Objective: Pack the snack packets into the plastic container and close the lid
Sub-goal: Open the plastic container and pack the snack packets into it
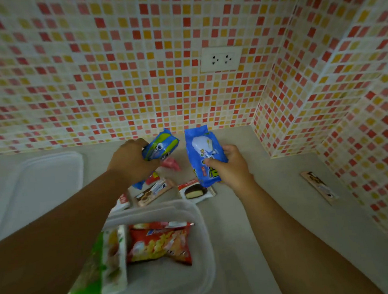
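Observation:
My left hand (pixel 129 161) grips a blue and green cookie packet (pixel 162 145) above the counter. A blue packet with a white picture (pixel 203 152) is held upright in my right hand (pixel 230 167). Below them the clear plastic container (pixel 204 249) stands open at the counter's near edge. Inside it lie a red and yellow snack bag (pixel 159 244) and a green and white packet (pixel 104 263), partly hidden by my left forearm. The white lid (pixel 41 180) lies flat at the left. Several small packets remain on the counter, among them a chocolate pie packet (pixel 195 191) and a tan wafer bar (pixel 153 192).
A pink packet (pixel 172 163) lies behind the others. One tan bar (pixel 320 187) sits apart at the right near the tiled side wall (pixel 346 113). A wall socket (pixel 220 59) is on the tiled back wall. The grey counter (pixel 272 198) runs into the corner.

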